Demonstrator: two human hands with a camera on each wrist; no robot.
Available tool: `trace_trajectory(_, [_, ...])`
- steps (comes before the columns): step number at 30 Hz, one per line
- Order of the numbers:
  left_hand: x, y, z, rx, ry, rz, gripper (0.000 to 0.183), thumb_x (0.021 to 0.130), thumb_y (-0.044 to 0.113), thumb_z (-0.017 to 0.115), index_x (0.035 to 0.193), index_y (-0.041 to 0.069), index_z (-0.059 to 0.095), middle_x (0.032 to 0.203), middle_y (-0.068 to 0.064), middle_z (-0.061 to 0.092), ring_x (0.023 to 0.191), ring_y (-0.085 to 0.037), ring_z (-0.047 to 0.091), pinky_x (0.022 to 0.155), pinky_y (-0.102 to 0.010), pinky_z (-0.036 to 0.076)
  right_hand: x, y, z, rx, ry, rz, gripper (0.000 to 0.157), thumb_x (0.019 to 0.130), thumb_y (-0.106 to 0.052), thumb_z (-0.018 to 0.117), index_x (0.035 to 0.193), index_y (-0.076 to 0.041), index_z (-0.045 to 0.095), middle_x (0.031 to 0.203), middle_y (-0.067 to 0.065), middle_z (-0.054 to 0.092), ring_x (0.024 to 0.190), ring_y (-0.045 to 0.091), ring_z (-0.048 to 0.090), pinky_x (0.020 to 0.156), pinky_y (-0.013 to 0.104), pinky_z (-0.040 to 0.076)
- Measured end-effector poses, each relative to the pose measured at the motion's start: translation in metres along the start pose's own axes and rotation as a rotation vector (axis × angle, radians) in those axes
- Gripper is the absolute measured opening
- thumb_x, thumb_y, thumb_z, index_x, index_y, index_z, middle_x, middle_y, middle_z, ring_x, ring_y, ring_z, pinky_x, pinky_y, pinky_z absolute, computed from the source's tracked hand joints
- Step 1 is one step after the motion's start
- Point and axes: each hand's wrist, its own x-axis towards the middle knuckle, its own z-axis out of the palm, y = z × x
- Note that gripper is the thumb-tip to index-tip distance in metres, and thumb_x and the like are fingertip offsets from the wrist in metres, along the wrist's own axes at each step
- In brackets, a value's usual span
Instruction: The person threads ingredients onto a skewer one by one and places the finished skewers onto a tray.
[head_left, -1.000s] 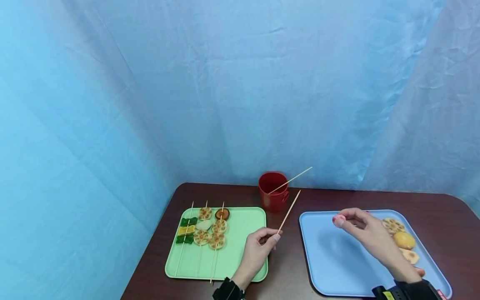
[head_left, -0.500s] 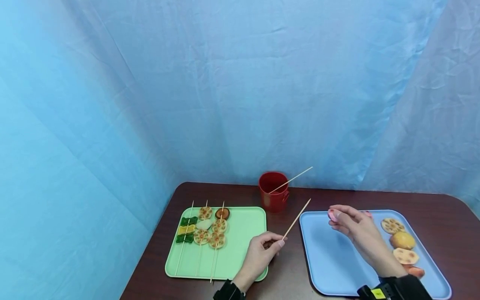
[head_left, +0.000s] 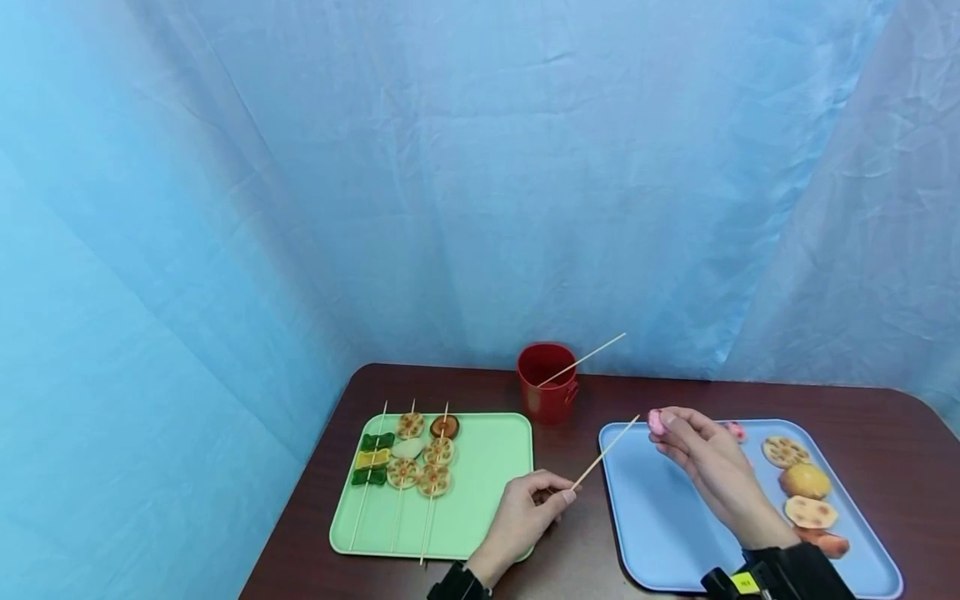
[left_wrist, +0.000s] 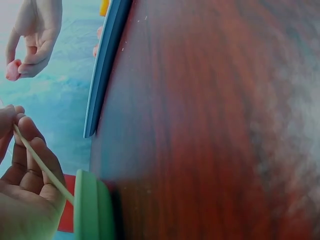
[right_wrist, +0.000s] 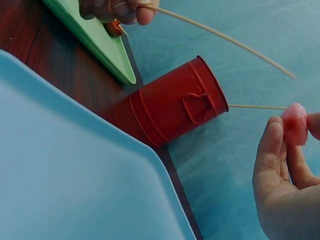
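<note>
My left hand point(head_left: 525, 512) pinches a thin wooden skewer point(head_left: 606, 452) between thumb and fingers, its bare pointed end slanting up to the right. Over the far left part of the blue tray point(head_left: 667, 537), my right hand point(head_left: 712, 471) holds a small pink food piece point(head_left: 656, 422) at its fingertips. In the right wrist view the pink piece point(right_wrist: 295, 125) looks soft and lumpy, with a redder patch; its exact kind is unclear. The skewer tip point(right_wrist: 292, 76) and the piece are close but apart there. Another pink piece point(head_left: 735, 431) lies behind my right hand, partly hidden.
Along the blue tray's right side lie a lotus root slice point(head_left: 785, 451), a yellow lump point(head_left: 806, 481), a pale spotted slice point(head_left: 811, 512) and a sausage-like piece point(head_left: 827, 543). Three loaded skewers rest on the green tray point(head_left: 491, 442). A red bucket point(head_left: 547, 406) holds a skewer point(head_left: 600, 348).
My right hand has moved left with the pink piece, uncovering more food on the blue tray. The skewer in my left hand has shifted right and tilted lower, towards that piece.
</note>
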Motion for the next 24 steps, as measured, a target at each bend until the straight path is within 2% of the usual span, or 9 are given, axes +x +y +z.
trace_trajectory(3, [0.000, 0.001, 0.001, 0.028, -0.008, 0.001, 0.016, 0.097, 0.015, 0.073, 0.104, 0.002, 0.079, 0.074, 0.005, 0.061, 0.057, -0.005, 0.054, 0.049, -0.020, 0.045, -0.001, -0.001, 0.002, 0.011, 0.004, -0.013, 0.029, 0.104, -0.031, 0.063, 0.123, -0.009, 0.060, 0.112, -0.004, 0.068, 0.102, 0.006, 0.067, 0.090, 0.024, 0.056])
trace_trajectory(6, [0.000, 0.002, 0.001, 0.046, -0.016, 0.000, 0.016, 0.097, 0.016, 0.073, 0.103, 0.003, 0.080, 0.074, 0.006, 0.060, 0.057, -0.001, 0.053, 0.050, -0.019, 0.045, -0.001, -0.001, 0.004, 0.016, 0.014, -0.024, 0.031, 0.103, -0.031, 0.065, 0.124, -0.009, 0.060, 0.113, -0.004, 0.068, 0.102, 0.007, 0.068, 0.090, 0.023, 0.056])
trace_trajectory(12, [0.001, 0.001, 0.002, 0.057, -0.032, -0.002, 0.016, 0.097, 0.017, 0.073, 0.103, 0.004, 0.080, 0.074, 0.007, 0.059, 0.058, -0.003, 0.055, 0.051, -0.018, 0.045, -0.002, -0.002, 0.008, 0.012, 0.010, -0.061, 0.032, 0.104, -0.030, 0.064, 0.124, -0.006, 0.058, 0.113, -0.002, 0.067, 0.103, 0.007, 0.068, 0.090, 0.024, 0.056])
trace_trajectory(17, [0.001, 0.001, 0.002, 0.057, -0.038, -0.018, 0.016, 0.097, 0.017, 0.072, 0.103, 0.004, 0.080, 0.074, 0.008, 0.059, 0.057, -0.011, 0.058, 0.050, -0.019, 0.045, -0.002, -0.001, 0.010, 0.008, 0.006, -0.077, 0.029, 0.104, -0.027, 0.064, 0.123, -0.006, 0.059, 0.112, -0.002, 0.068, 0.102, 0.008, 0.068, 0.090, 0.025, 0.056])
trace_trajectory(21, [0.001, 0.002, 0.002, 0.053, -0.033, -0.005, 0.015, 0.097, 0.014, 0.073, 0.103, 0.003, 0.080, 0.073, 0.006, 0.059, 0.056, -0.018, 0.059, 0.048, -0.020, 0.045, -0.003, -0.002, 0.011, -0.071, 0.026, -0.103, 0.035, 0.103, -0.028, 0.066, 0.126, -0.003, 0.057, 0.113, -0.002, 0.069, 0.102, 0.009, 0.068, 0.089, 0.025, 0.056])
trace_trajectory(24, [0.001, 0.003, 0.001, 0.051, -0.039, -0.018, 0.015, 0.097, 0.015, 0.073, 0.103, 0.003, 0.080, 0.073, 0.006, 0.059, 0.055, -0.015, 0.058, 0.048, -0.020, 0.044, -0.003, -0.004, 0.012, -0.212, 0.061, -0.126, 0.043, 0.102, -0.034, 0.067, 0.128, -0.002, 0.057, 0.114, -0.003, 0.070, 0.102, 0.010, 0.069, 0.088, 0.024, 0.057])
